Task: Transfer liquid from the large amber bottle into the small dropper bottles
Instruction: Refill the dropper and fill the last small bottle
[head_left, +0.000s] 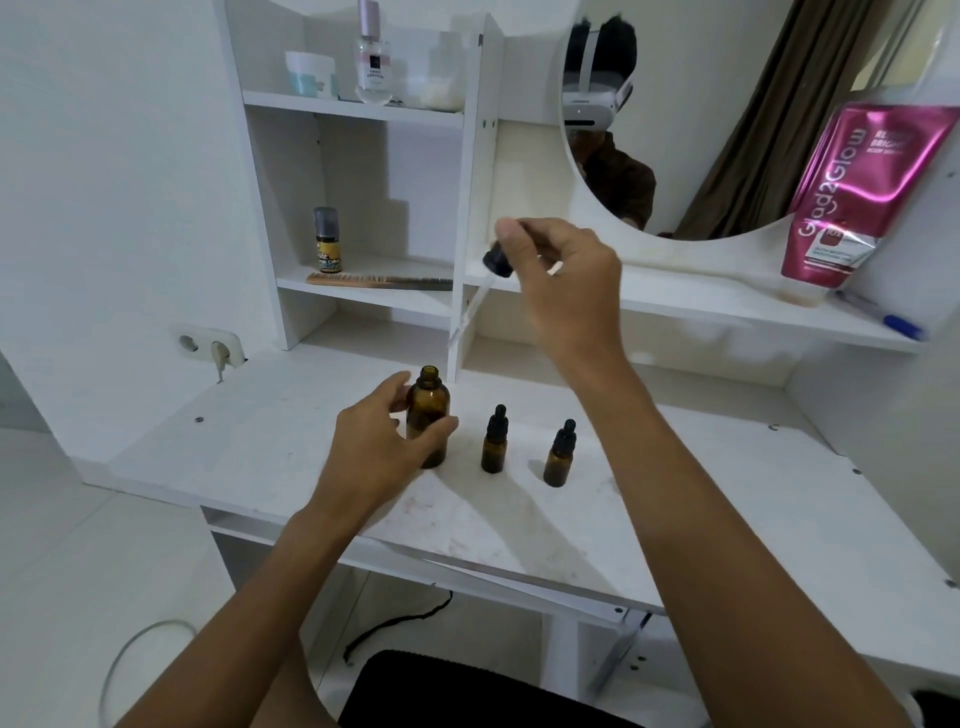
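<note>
Wooden comb (379, 281) on shelf (363, 300), pink tube (857, 192) beside mirror (727, 130)

The left-hand grip (374, 447) curls around an open large amber glass bottle (427, 415) standing on the white surface (675, 493). The right-hand grip (561, 280) pinches a tilted black-capped glass dropper (497, 264) higher up. Two small capped amber dropper bottles (494, 441) (560, 456) stand nearby.

Both bare forearms reach forward from the lower edge of view, the left hand (379, 441) low with thumb and fingers (397, 387) curled round the large amber bottle (428, 410), the right hand (563, 291) raised higher, wrist bent, pinching a dropper (496, 262) that slants down-left.
</note>
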